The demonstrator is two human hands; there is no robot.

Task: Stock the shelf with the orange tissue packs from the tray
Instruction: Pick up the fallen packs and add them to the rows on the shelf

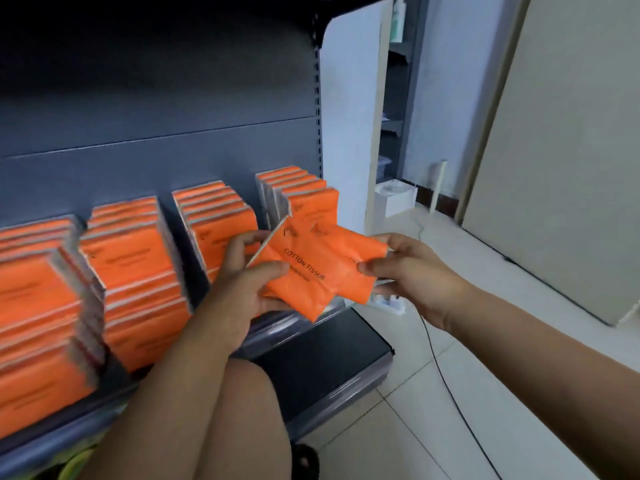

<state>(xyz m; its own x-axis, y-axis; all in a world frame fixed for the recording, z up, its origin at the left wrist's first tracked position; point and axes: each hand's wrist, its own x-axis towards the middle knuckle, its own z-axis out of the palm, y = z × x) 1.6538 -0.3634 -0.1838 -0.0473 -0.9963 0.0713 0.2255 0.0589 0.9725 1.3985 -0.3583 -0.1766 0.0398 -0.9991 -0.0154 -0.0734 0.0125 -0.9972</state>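
Observation:
Two orange tissue packs are held in front of the shelf, one overlapping the other. My left hand [242,282] grips the front pack [298,271], printed "COTTON TISSUE", with the thumb on its face. My right hand [412,271] pinches the right end of the back pack [349,251]. Behind them, several rows of orange tissue packs stand upright on the grey shelf [322,344]: a far-left row [38,306], a second row [135,271], a third row [218,216] and a right row [304,192]. The tray is not in view.
The shelf's dark front right part is bare. A knee [249,410] is below my forearms. A black cable [446,382] runs across the tiled floor to a white power strip [391,303]. A white box [394,197] and a pale cupboard [561,168] stand right.

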